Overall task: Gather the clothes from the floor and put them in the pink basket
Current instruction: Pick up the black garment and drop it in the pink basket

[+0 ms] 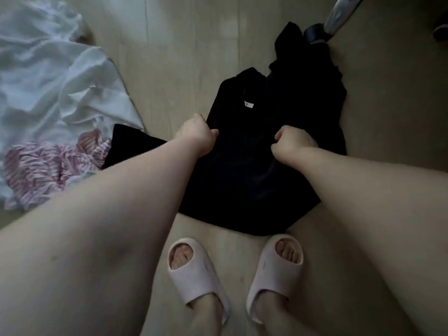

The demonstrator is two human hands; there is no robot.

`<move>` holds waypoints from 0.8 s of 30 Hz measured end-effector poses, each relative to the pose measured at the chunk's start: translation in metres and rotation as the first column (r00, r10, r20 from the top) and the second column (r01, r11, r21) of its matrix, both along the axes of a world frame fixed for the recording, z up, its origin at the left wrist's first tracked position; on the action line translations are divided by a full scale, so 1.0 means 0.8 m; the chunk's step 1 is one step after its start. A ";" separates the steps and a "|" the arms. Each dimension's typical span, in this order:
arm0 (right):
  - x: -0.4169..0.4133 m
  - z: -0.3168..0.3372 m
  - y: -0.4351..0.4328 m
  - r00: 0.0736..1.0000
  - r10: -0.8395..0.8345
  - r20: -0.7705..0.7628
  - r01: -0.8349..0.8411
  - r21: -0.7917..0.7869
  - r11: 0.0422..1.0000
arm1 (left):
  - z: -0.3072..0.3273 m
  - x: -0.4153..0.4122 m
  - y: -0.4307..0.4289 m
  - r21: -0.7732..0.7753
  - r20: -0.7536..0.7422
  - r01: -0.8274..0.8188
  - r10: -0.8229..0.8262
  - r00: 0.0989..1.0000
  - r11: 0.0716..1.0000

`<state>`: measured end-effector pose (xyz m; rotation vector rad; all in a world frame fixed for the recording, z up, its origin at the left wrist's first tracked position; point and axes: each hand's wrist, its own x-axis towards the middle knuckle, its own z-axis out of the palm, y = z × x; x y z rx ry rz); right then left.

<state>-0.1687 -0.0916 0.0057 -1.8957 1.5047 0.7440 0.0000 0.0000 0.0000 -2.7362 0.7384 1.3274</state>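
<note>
A black garment with a small white label lies spread on the pale wooden floor in front of my feet. My left hand is closed on its left side and my right hand is closed on its middle right, both gripping the fabric. To the left lies a heap of white cloth and a pink-and-white striped garment beside it. The pink basket is not in view.
My feet in pale pink slippers stand just below the black garment. A chair leg with a black caster rests at the top right, touching the garment's far end. Bare floor lies between the two piles.
</note>
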 end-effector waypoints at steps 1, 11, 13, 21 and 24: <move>0.003 -0.011 0.000 0.999 -0.031 -0.017 0.031 -0.010 0.999 | -0.013 -0.001 0.000 0.025 -0.020 -0.003 0.003 1.000 1.000; -0.005 -0.079 0.005 0.985 -0.172 -0.032 0.173 0.047 0.984 | -0.091 -0.034 0.009 0.058 -0.148 -0.224 0.230 0.962 0.973; -0.005 -0.082 0.006 0.982 -0.188 -0.024 0.189 0.066 0.980 | -0.092 -0.040 0.008 0.097 -0.195 -0.140 0.157 0.968 0.985; 0.001 -0.079 0.006 0.988 -0.157 0.006 0.155 0.122 0.980 | -0.072 -0.040 -0.015 0.007 -0.510 -0.245 0.214 0.833 0.970; 0.004 -0.060 0.004 0.994 -0.105 -0.003 0.104 0.174 0.979 | -0.038 -0.026 -0.024 0.009 -0.748 -0.644 0.432 0.504 0.765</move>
